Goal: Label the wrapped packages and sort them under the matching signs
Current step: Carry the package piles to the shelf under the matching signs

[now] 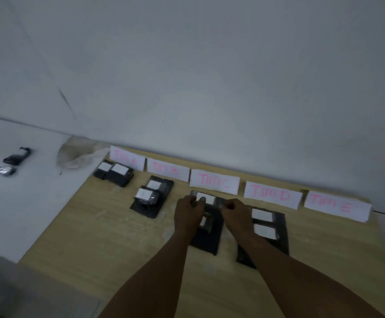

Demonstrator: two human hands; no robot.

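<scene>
Both hands, left (188, 211) and right (235, 211), grip a black wrapped package (206, 199) between them, just below the "TIM C" sign (214, 181).

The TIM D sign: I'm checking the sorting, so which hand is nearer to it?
Right. The right hand is just below and left of the TIM D sign; the left hand is farther left, under the TIM C sign.

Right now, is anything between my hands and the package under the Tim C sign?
Nothing visible: left hand and right hand are already on the package, just below the Tim C sign.
</scene>
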